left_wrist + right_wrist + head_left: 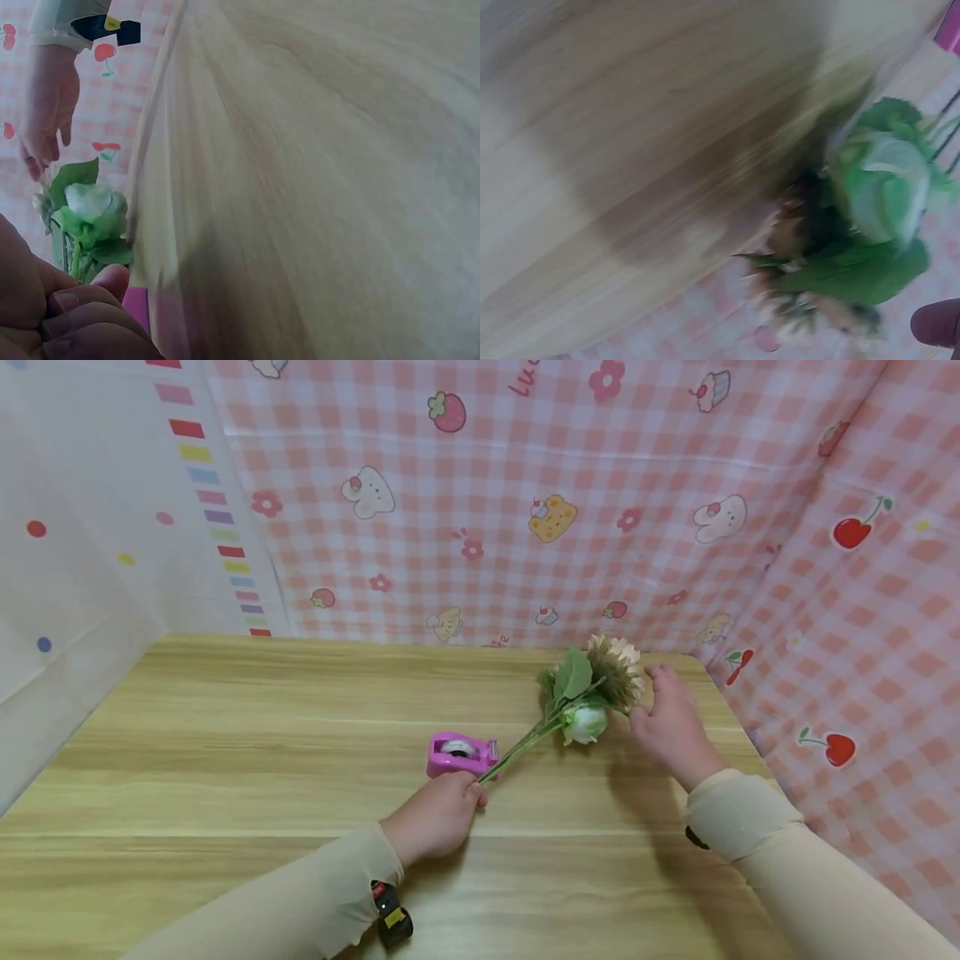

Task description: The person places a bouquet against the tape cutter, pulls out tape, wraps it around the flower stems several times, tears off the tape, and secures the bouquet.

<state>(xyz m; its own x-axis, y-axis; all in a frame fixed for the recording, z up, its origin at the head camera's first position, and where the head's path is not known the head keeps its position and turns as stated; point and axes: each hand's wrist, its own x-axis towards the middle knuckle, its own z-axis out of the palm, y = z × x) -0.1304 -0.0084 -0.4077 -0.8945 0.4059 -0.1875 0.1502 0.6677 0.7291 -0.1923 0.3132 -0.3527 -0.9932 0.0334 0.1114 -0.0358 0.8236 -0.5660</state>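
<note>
Over table (262,752) | left hand (435,814) gripping stems (523,744) | right hand (672,722) beside blooms (618,670)

Flower bunch (573,681) and tape dispenser (441,766), wooden table (225,760)

Tape dispenser: pink, one roll inside, on the table.
Left hand (437,818): just in front of the tape dispenser, gripping the stems (519,750) low down.
Stems: green, slanting up past the tape dispenser's right end.
Cream bloom (618,667), white bloom (586,724): right of the tape dispenser, the cream one farther back.
Right hand (675,727): farther right of the tape dispenser, beside the cream bloom, fingers loosely bent; contact unclear.
Checked cloth (487,468): pink and white, hanging behind the tape dispenser.
</note>
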